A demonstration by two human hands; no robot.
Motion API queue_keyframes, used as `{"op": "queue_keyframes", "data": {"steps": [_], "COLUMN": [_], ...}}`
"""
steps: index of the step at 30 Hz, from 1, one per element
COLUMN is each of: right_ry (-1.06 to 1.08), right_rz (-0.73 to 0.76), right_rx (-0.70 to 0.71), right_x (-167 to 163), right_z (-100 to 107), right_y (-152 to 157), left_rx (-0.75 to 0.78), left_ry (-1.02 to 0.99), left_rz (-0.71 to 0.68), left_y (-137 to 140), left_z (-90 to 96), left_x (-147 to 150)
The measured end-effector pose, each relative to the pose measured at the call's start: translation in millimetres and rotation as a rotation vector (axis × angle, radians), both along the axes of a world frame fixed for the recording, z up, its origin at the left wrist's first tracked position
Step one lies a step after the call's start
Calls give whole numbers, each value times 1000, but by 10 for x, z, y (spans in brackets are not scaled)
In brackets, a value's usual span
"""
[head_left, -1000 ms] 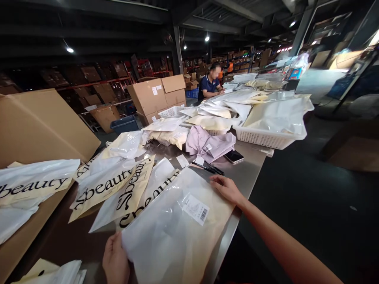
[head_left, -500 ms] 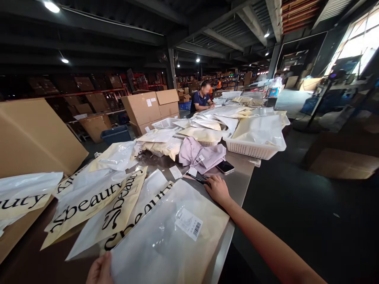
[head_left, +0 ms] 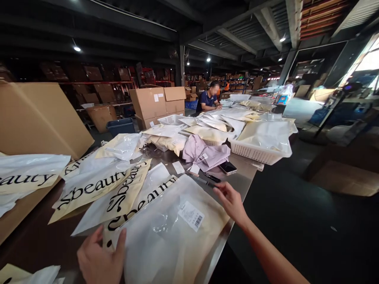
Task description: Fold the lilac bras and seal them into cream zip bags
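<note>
My right hand (head_left: 232,203) pinches the end of a dark, slim pen (head_left: 204,181), which is slightly blurred and held over the top edge of a clear-fronted plastic garment bag (head_left: 160,240). That bag lies flat in front of me, its white barcode label (head_left: 191,216) facing up. At its left edge my left hand (head_left: 100,256) is open, thumb and fingers apart. Just past the pen lies a second black slim tool (head_left: 212,176), beside a phone (head_left: 227,167). A lilac cloth bundle (head_left: 205,154) sits behind them, with small white tags (head_left: 178,167) near it.
More printed bags (head_left: 94,188) overlap on the metal table (head_left: 247,173) to the left. White baskets (head_left: 257,152) piled with bags stand farther back. A big cardboard box (head_left: 44,118) is at the left. Across the table a person (head_left: 207,98) in a dark shirt leans over.
My right hand has lifted the pen off the table, leaving the other black tool behind. My left hand has loosened from the bag's edge and spread its fingers. The view has shifted slightly left.
</note>
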State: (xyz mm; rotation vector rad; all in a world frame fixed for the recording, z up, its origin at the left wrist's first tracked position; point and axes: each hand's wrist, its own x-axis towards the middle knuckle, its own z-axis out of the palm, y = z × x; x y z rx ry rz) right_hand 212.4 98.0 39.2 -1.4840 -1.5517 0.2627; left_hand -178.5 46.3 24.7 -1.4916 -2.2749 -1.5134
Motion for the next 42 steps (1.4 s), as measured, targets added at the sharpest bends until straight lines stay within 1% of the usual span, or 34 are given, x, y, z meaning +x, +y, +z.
{"op": "queue_keyframes", "data": {"steps": [2, 3, 4, 5, 6, 8, 10, 11, 14, 15, 16, 17, 18, 20, 21, 22, 23, 24, 26, 27, 28, 29, 30, 31, 32, 33, 34, 36, 37, 40, 42], "right_ry": [105, 150, 191, 245, 313, 466, 602, 654, 768, 821, 880, 929, 946, 880, 823, 772, 742, 756, 843, 911, 977, 1021, 1052, 1057, 1034, 983, 918, 780, 731, 675, 657], "right_rz": [266, 403, 514, 592, 635, 629, 606, 605, 613, 616, 633, 679, 759, 939, 999, 1041, 1053, 1021, 895, 788, 680, 588, 459, 406, 393, 413, 443, 487, 487, 451, 415], "right_rx": [-34, -63, -85, -89, -74, 0, 62, 72, 22, -14, -59, -127, -219, -438, -525, -577, -585, -543, -395, -286, -190, -91, 54, 53, 21, -59, -156, -311, -350, -386, -367], "right_x": [-170, -264, -355, -436, -502, -583, -606, -606, -609, -621, -643, -675, -717, -817, -864, -896, -907, -888, -757, -654, -540, -431, -343, -287, -267, -283, -328, -454, -511, -578, -550], "right_z": [98, 140, 174, 196, 207, 190, 131, 94, 12, 6, 13, 29, 54, 118, 157, 204, 260, 327, 484, 565, 639, 696, 730, 733, 704, 644, 557, 338, 225, -27, -93], "right_y": [-298, -424, -528, -609, -669, -746, -783, -792, -821, -846, -882, -930, -985, -1097, -1139, -1163, -1160, -1122, -927, -771, -586, -383, -177, 18, 187, 324, 424, 515, 515, 399, 278], "left_rx": [184, 240, 265, 249, 200, 87, -44, -134, -539, -649, -718, -745, -743, -678, -639, -601, -572, -560, -588, -595, -567, -491, -364, -214, -82, 4, 30, -31, -76, -120, -128], "left_ry": [353, 488, 576, 622, 627, 508, 275, 139, -237, -318, -355, -348, -309, -192, -144, -116, -104, -103, -119, -110, -67, 19, 143, 288, 428, 546, 637, 757, 798, 865, 870], "left_rz": [-144, -239, -347, -452, -562, -764, -921, -988, -1206, -1259, -1281, -1272, -1245, -1193, -1196, -1214, -1234, -1249, -1264, -1250, -1213, -1154, -1075, -985, -904, -846, -815, -788, -781, -772, -772], "left_y": [-99, -162, -235, -317, -407, -594, -748, -797, -852, -860, -872, -888, -909, -957, -981, -1002, -1023, -1041, -1073, -1085, -1093, -1094, -1086, -1069, -1044, -1013, -981, -924, -906, -896, -907], "left_z": [100, 129, 149, 166, 188, 272, 418, 501, 696, 722, 726, 708, 675, 597, 569, 556, 558, 573, 608, 608, 585, 536, 461, 364, 254, 138, 26, -162, -231, -328, -328], "left_x": [215, 324, 427, 519, 597, 715, 790, 816, 870, 890, 916, 948, 985, 1061, 1092, 1115, 1126, 1126, 1100, 1081, 1065, 1054, 1051, 1057, 1071, 1089, 1108, 1137, 1144, 1141, 1133]}}
